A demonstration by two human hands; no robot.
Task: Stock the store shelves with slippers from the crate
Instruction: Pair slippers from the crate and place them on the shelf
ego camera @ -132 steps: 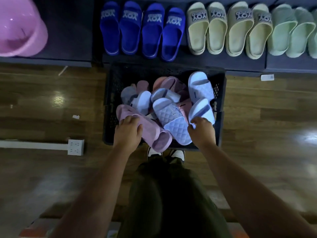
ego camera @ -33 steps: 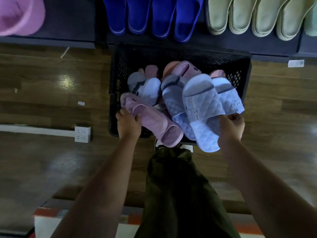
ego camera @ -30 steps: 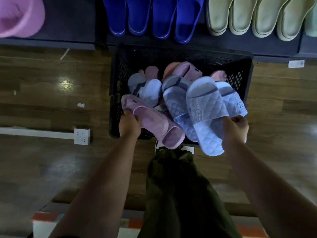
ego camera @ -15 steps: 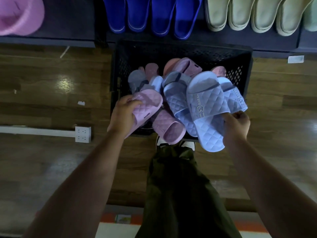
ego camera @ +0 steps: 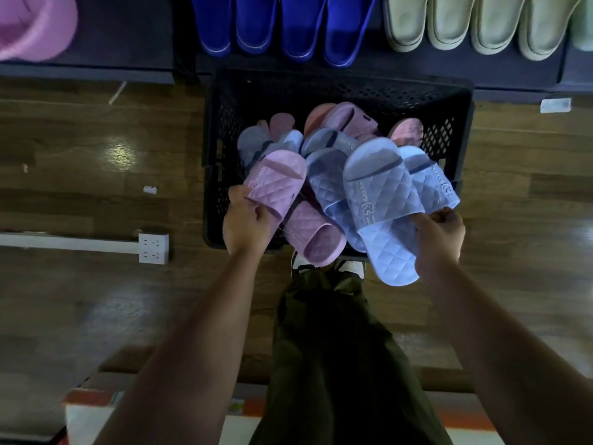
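Note:
A black mesh crate (ego camera: 221, 130) stands on the floor against the dark shelf (ego camera: 128, 43), filled with several pink and pale blue quilted slippers. My left hand (ego camera: 245, 224) grips a pink slipper (ego camera: 276, 183) by its strap, lifted over the crate's near left corner. A second pink slipper (ego camera: 313, 237) lies below it on the crate's near rim. My right hand (ego camera: 439, 234) holds two pale blue slippers together: one (ego camera: 382, 207) on top, the other (ego camera: 430, 183) behind it. Another blue slipper (ego camera: 327, 184) lies between the two hands.
On the shelf stand several royal blue slippers (ego camera: 279, 24) and several beige ones (ego camera: 475, 24). A pink basin (ego camera: 32, 24) sits at the shelf's left. A white power strip (ego camera: 153, 248) lies on the wooden floor left of the crate. My legs and shoes are just before the crate.
My left hand let go of the lower pink slipper, took a second pink one and lifted it. My right hand keeps the two blue slippers raised, nearly still.

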